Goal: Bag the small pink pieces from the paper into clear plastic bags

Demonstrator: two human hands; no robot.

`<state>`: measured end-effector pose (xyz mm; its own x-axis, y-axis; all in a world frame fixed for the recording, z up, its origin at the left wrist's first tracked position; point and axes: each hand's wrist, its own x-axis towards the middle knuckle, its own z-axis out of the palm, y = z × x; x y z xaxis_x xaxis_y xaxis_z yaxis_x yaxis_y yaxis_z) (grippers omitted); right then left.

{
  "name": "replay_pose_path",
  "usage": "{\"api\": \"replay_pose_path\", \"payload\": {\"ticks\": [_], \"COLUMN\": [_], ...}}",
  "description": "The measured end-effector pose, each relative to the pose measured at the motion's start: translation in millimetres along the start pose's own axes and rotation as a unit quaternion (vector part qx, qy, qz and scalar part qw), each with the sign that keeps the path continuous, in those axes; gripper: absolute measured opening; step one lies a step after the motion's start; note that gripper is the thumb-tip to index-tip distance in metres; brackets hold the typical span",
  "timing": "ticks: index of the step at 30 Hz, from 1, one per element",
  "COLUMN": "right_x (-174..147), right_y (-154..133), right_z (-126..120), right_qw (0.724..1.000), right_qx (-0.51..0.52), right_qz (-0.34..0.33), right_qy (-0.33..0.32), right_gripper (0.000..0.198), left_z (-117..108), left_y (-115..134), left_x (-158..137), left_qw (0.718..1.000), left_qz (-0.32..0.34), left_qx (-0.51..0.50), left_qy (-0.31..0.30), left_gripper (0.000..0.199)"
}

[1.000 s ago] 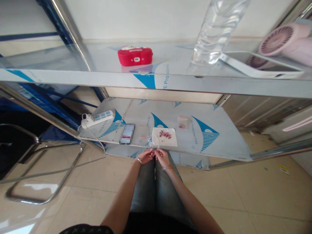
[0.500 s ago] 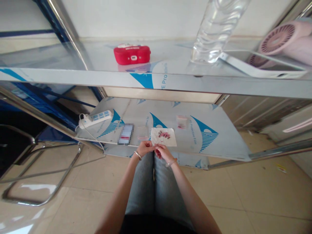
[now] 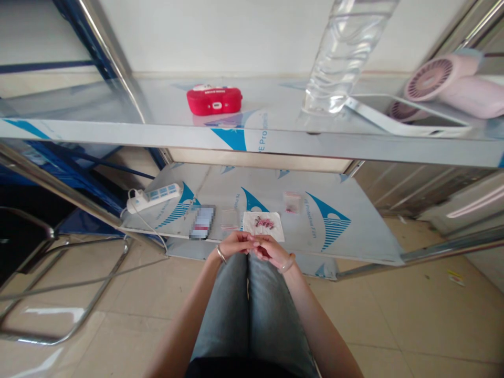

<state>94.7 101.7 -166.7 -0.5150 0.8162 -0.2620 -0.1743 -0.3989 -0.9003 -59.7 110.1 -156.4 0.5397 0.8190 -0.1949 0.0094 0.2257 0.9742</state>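
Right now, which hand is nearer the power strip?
Left. The left hand is right of the power strip and closer to the wearer; the right hand is farther right, beyond the left.

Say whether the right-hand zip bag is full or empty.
Neither: small pink pieces show at the near end of the right-hand zip bag, while the rest looks clear.
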Motion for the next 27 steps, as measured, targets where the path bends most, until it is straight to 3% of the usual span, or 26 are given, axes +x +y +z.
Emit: {"api": "replay_pose_path", "payload": {"ticks": [5, 11, 17, 22, 27], "right_x": [-4.5, 5.7, 22.7, 28.0, 25.7], "right_y": [-9.7, -4.2, -6.0, -6.9, 0.1], "right_z": [3.6, 8.4, 18.2, 9.9, -6.8], "right_qw": [0.999, 0.999, 0.996, 0.969, 0.925], "right_qx": [-0.043, -0.004, -0.039, -0.211, -0.331], "right_qz": [-0.014, -0.026, -0.070, -0.125, -0.177], "right_qy": [-0.030, -0.044, -0.038, 0.017, 0.056], "right_gripper": [0.028, 0.029, 0.035, 0.036, 0.034], "left_z": [-2.9, -14.9, -29.2, -21.0, -4.1], "left_y": [4.4, 2.3, 6.0, 3.9, -7.4], "left_x": [-7.2, -18.5, -25.1, -17.1, -11.2], "left_qw": [1.000, 1.000, 0.994, 0.960, 0.910], "left_qz": [0.007, 0.016, 0.061, 0.109, 0.085], "left_qx": [-0.021, -0.019, 0.042, 0.200, 0.319], "left_qy": [-0.006, 0.003, 0.077, 0.162, 0.251], "left_gripper": [0.037, 0.036, 0.031, 0.028, 0.015]}}
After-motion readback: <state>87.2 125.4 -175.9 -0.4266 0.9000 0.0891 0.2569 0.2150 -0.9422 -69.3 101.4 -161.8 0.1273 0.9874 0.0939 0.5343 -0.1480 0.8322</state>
